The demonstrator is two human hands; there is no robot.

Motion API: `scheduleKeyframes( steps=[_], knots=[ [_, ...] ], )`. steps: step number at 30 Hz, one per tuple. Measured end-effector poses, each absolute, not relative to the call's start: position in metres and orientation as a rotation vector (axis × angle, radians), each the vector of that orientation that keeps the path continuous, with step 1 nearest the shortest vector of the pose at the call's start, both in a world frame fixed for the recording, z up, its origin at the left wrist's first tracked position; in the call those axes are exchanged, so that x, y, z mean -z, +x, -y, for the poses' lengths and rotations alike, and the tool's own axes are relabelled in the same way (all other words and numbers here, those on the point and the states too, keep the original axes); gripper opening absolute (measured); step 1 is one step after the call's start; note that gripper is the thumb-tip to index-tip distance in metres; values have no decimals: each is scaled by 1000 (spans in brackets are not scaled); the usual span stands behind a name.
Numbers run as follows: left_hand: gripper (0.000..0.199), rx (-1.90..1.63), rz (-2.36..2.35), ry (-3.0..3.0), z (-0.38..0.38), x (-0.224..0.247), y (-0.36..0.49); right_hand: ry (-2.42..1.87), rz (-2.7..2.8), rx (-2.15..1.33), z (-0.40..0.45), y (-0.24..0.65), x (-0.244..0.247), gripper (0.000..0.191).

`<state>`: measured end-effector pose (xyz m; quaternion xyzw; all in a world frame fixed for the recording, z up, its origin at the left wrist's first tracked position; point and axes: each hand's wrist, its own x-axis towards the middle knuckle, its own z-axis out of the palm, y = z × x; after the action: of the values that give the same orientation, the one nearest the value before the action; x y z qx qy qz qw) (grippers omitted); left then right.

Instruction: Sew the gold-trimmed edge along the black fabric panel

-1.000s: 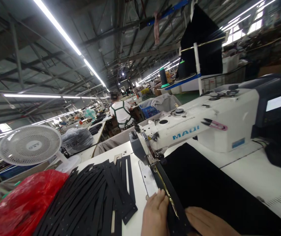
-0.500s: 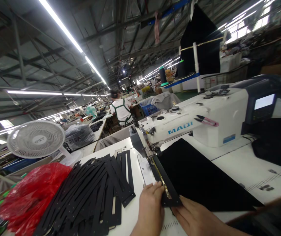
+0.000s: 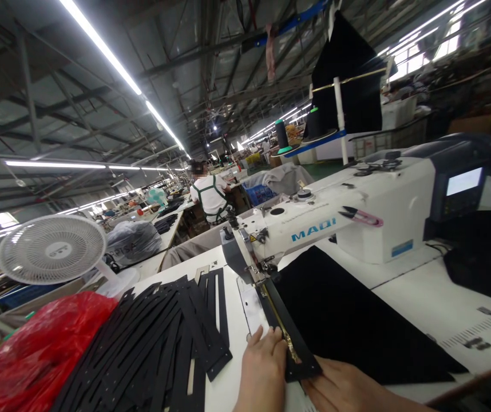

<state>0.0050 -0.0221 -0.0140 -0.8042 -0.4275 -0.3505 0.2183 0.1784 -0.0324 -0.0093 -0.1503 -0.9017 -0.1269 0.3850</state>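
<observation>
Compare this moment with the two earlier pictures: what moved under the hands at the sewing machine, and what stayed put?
The zipper strip has fed away from the person toward the needle: its near end, out of frame a second ago, now lies just ahead of the right hand. The left hand still presses flat beside it. Nothing was picked up or released. The stack of black strips, red bag, fan and sewing machine stayed put.

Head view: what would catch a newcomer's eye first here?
The white sewing machine runs across the middle right, and both hands, left hand and right hand, press a black zipper strip at its needle end. Left of that lies a heap of black cut strips, beside a red plastic bag and a white fan.
</observation>
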Motion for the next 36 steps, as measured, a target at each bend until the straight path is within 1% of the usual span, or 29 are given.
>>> scheduleKeyframes(
  steps=[3, 9, 15, 18, 23, 29, 32, 34, 36],
  knots=[
    [37, 1004, 1160, -2227, 13, 18, 3, -384, 2318, 278, 25, 178, 9, 41],
    [37, 993, 1189, -2289, -2, 15, -3, -391, 2313, 225, 2, 171, 15, 29],
    [38, 1088, 1148, -2315, -19, 10, -9, -367, 2319, 131, -18, 166, 10, 32],
    [39, 1134, 1219, -2364, -24, 6, -12, -334, 2352, 102, -27, 165, 7, 33],
    [42, 1117, 1328, -2413, -30, 7, -16, -360, 2410, 80, -42, 160, 12, 29],
    [38, 1147, 1390, -2391, -34, 10, -18, -355, 2385, 26, -44, 163, 1, 25],
    [40, 1150, 1511, -2407, -25, 1, -17, -435, 2359, -27, -41, 165, -7, 18],
    [33, 1135, 1693, -2339, -15, -7, -16, -604, 2313, 28, -43, 164, -11, 7],
    [13, 1067, 1889, -2219, -3, -13, -14, -783, 2294, 63, -49, 158, -15, 15]
  ],
)
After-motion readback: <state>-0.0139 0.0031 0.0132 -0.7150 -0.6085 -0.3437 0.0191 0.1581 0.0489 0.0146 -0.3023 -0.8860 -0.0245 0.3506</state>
